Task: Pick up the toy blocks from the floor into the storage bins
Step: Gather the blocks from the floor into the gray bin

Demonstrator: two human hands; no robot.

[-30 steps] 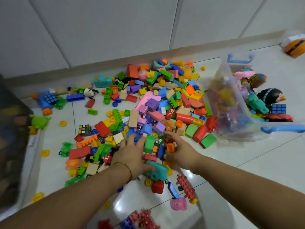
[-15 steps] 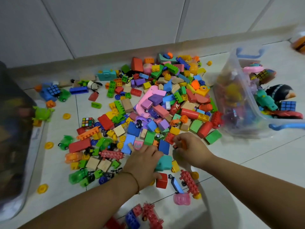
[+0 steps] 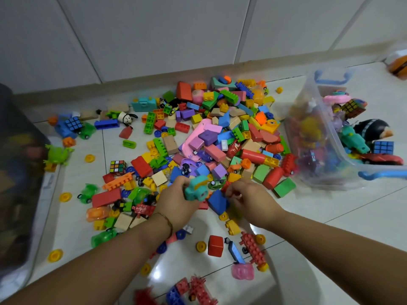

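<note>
From the head camera, the left hand (image 3: 178, 201) has its fingers wrapped round a teal toy (image 3: 195, 187) at the near edge of the block pile (image 3: 220, 137) on the floor (image 3: 330, 216). The right hand (image 3: 253, 199) curls beside a blue wedge (image 3: 217, 200); whether it grips anything cannot be told. A clear bin (image 3: 317, 102) of toys stands right and a dark bin (image 3: 19, 172) left, with a red cube (image 3: 215, 245) loose nearer the person.

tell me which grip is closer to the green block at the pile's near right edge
Right. The right grip sits just left of the green block, a short gap apart. The left grip, holding a teal toy, is further left, beyond the right one.
</note>
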